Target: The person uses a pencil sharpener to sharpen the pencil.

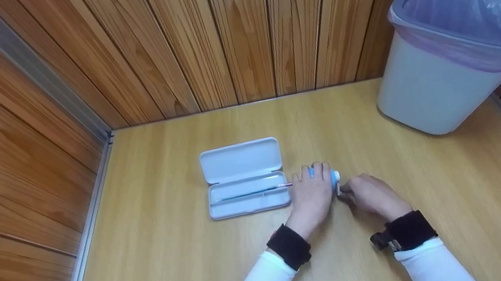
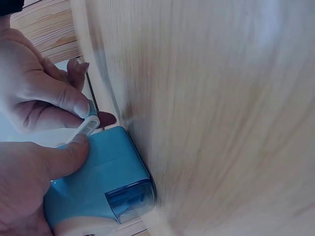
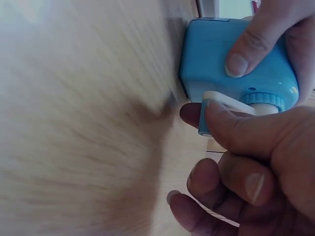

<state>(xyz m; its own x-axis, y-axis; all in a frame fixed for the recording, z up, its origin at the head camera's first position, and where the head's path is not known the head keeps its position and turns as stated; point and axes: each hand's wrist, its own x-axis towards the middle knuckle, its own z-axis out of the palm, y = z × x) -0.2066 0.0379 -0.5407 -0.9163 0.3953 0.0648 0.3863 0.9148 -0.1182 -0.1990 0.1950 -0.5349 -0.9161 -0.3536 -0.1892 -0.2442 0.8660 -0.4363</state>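
A blue crank pencil sharpener (image 2: 106,162) stands on the table, mostly covered by my left hand (image 1: 312,188) in the head view. That hand grips its body from above, the thumb (image 3: 241,61) along one side. My right hand (image 1: 369,194) pinches the blue knob (image 3: 203,118) of the white crank arm (image 3: 229,102) between thumb and forefinger, the other fingers loosely curled. Left of the sharpener lies an open pale pencil case (image 1: 239,161). A thin pencil (image 1: 254,192) stretches over its lower half, its reddish right end passing the case's rim up to my left hand.
A light bin (image 1: 438,78) with a grey rim and a pinkish liner stands at the back right. Wood-panelled walls (image 1: 242,30) close off the back and sides of the wooden table (image 1: 163,257). Both wrists carry black straps (image 1: 289,248).
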